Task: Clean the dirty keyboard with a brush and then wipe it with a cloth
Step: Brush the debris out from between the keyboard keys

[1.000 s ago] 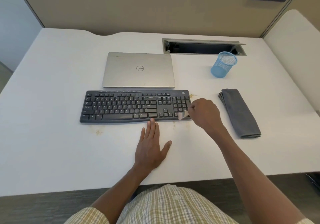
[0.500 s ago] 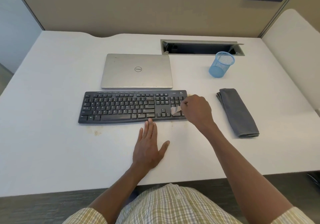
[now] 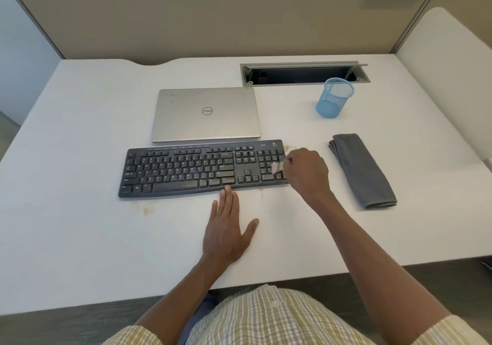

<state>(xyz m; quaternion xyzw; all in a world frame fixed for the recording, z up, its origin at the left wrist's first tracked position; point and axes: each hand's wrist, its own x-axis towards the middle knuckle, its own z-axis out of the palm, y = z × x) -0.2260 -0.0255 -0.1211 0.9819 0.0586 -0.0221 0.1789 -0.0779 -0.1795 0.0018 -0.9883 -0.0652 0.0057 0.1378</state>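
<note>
A black keyboard (image 3: 186, 170) lies across the middle of the white desk (image 3: 80, 238). My right hand (image 3: 306, 171) grips a small brush (image 3: 277, 167) at the keyboard's right end; its pale bristles sit on the number pad keys. Most of the brush is hidden inside my fist. My left hand (image 3: 226, 232) rests flat on the desk, fingertips touching the keyboard's front edge. A folded grey cloth (image 3: 364, 171) lies on the desk to the right of my right hand. Yellowish crumbs (image 3: 146, 210) speckle the desk near the keyboard.
A closed silver laptop (image 3: 206, 114) sits just behind the keyboard. A blue mesh pen cup (image 3: 334, 101) stands at the back right, in front of an open cable slot (image 3: 303, 74). Partition walls close off the back and right.
My right hand has carried the brush up the number pad, from the keyboard's front right corner towards its middle rows. My left hand has stayed flat in place.
</note>
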